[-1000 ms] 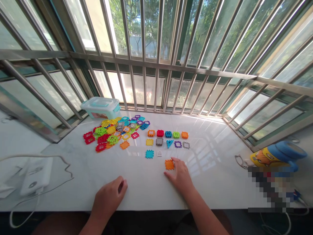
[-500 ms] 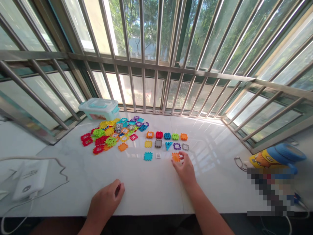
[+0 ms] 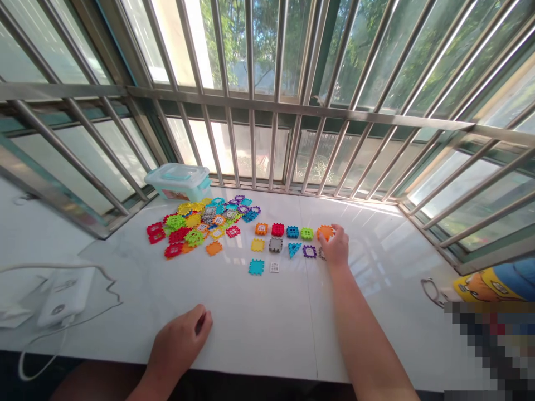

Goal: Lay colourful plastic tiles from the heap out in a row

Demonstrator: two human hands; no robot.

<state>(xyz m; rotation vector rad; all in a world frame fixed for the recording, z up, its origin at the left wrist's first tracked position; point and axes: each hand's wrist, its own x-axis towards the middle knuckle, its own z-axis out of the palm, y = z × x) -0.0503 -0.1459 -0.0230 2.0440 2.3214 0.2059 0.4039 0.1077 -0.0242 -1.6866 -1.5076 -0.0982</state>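
My right hand [image 3: 336,248] is closed on an orange square building tile [image 3: 325,231] at the right end of the back row of sorted pieces. It partly covers a grey tile [image 3: 321,253] below. Left along that row are a green piece [image 3: 306,234], a blue piece [image 3: 292,232], a red piece [image 3: 278,229] and an orange piece with a white grid [image 3: 261,229]. In front lie a blue triangle [image 3: 294,250], a purple frame [image 3: 310,252], a turquoise tile [image 3: 256,267] and a white grid tile [image 3: 274,268]. My left hand [image 3: 184,337] rests loosely curled near the table's front edge, nothing visible in it.
A loose heap of coloured tiles [image 3: 194,221] lies left of the rows, before a lidded plastic box [image 3: 179,182]. At left is a white device [image 3: 67,295] with a cable. Glasses [image 3: 432,292] and a yellow-blue cup [image 3: 493,281] stand right. Metal bars line the back.
My right hand has carried the orange tile from the front row back and right, onto the spot of the orange piece at the back row's end. The left hand stays put; the view shifted slightly.
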